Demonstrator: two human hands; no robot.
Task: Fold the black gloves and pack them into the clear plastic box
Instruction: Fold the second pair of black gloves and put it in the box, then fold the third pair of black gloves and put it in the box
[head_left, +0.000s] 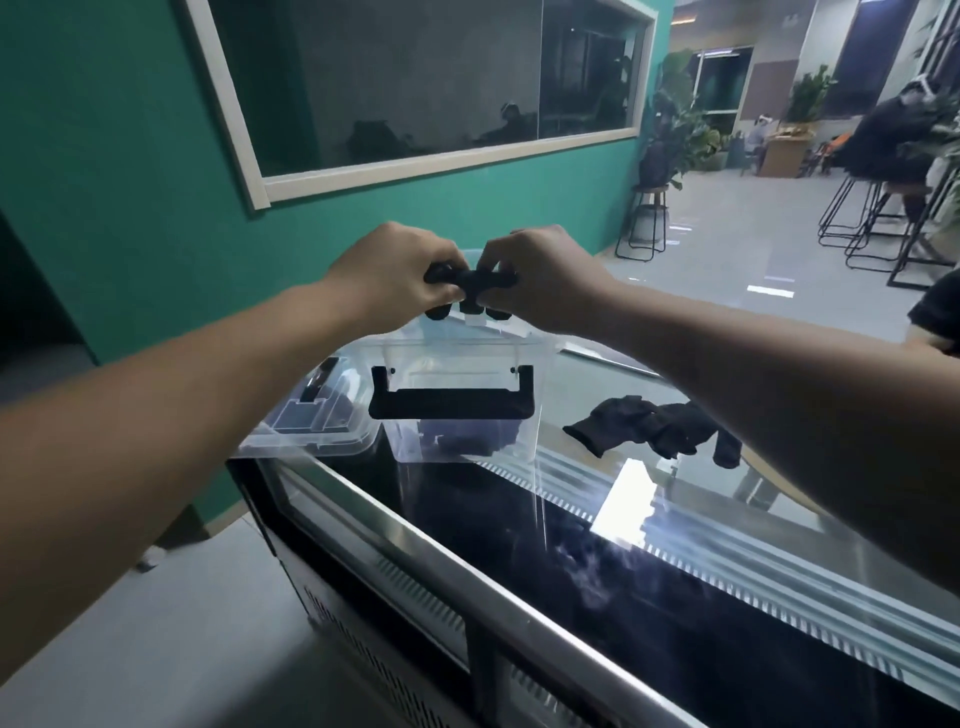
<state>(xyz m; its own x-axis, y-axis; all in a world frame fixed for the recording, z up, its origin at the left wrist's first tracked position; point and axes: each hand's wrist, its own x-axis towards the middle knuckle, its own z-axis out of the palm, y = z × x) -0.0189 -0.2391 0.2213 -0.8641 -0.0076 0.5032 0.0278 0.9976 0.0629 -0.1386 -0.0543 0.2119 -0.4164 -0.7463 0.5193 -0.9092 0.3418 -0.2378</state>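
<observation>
Glass-topped counter (571, 545) filling the lower frame from 6 to 3 o'clock. At centre, clear plastic box (462, 395) with black handle (451, 402), lid off, dark folded cloth dimly seen inside. Clear lid (317, 415) touching the box at 9 o'clock. Loose black gloves (654, 428) heaped on the glass at 3 o'clock of the box. Above the box rim, at 12 o'clock: left hand (400, 275) and right hand (540, 275), fingers curled tight, pinching one black glove (470, 280) stretched between them, glove fingertips dangling below.
</observation>
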